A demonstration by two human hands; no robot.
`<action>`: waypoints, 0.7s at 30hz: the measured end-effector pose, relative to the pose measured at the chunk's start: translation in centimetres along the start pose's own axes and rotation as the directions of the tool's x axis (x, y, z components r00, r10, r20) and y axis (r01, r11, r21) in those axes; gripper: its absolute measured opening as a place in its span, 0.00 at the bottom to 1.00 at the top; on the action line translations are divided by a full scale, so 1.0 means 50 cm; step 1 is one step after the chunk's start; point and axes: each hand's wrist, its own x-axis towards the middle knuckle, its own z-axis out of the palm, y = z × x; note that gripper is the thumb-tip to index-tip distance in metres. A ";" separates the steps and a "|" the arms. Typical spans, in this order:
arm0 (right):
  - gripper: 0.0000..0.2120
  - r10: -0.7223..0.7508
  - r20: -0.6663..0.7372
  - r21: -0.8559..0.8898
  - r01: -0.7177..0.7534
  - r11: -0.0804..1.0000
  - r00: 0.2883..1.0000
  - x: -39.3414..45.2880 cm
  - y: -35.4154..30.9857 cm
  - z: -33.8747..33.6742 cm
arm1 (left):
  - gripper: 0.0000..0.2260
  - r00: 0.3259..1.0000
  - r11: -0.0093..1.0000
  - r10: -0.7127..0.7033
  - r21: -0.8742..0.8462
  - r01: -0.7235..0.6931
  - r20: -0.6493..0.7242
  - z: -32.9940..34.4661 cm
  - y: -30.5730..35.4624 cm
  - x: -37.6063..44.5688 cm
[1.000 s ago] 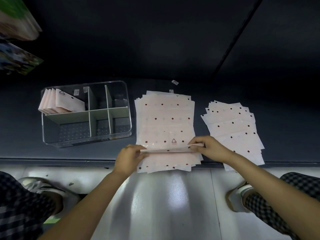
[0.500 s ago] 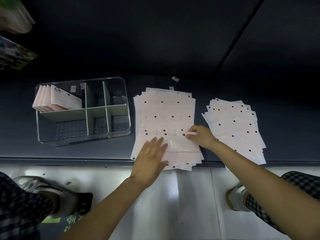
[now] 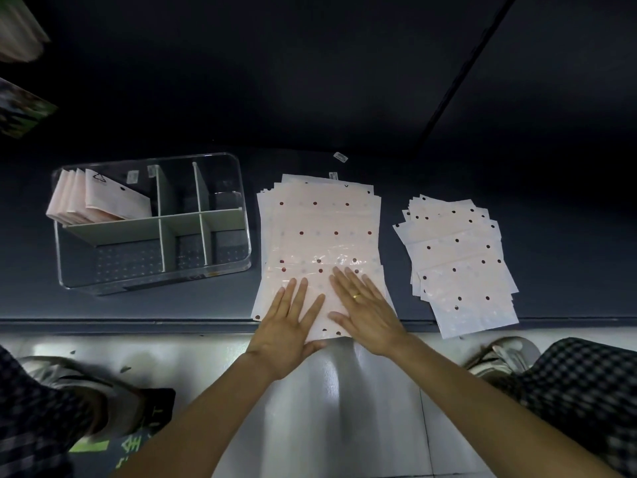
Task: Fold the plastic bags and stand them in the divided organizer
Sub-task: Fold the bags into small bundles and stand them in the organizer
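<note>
A stack of pale pink plastic bags (image 3: 319,222) with dark dots lies flat on the dark surface in the middle. The top bag's near part is folded over, and both hands press flat on that fold. My left hand (image 3: 291,322) lies with fingers spread on the fold's left side. My right hand (image 3: 365,305), with a ring, lies beside it on the right. The clear divided organizer (image 3: 238,263) stands to the left. Several folded bags (image 3: 100,201) stand in its far left compartment.
A second, smaller pile of dotted bags (image 3: 458,257) lies to the right, overhanging the surface's near edge (image 3: 138,322). Two small labels (image 3: 340,157) lie behind the middle stack. Shoes and checked trouser legs flank the shiny floor below.
Both hands held the bag's near edge lifted, then carried it away from me and laid it down. Now both hands lie flat on the folded part.
</note>
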 end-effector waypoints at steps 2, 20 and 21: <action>0.32 0.057 -0.002 0.008 -0.057 0.998 0.998 -0.025 0.032 -0.003 | 0.34 0.999 0.999 0.040 0.003 -0.040 0.005 -0.003 -0.013 -0.004; 0.18 -0.282 -0.092 -0.444 0.214 0.870 0.955 -0.058 0.044 -0.117 | 0.22 0.981 0.989 -0.013 -0.144 -0.015 -0.191 -0.045 0.011 -0.002; 0.16 -0.301 -0.125 -0.432 0.221 0.874 0.945 -0.064 0.032 -0.113 | 0.22 0.976 0.988 0.001 -0.153 -0.035 -0.217 -0.050 0.019 -0.003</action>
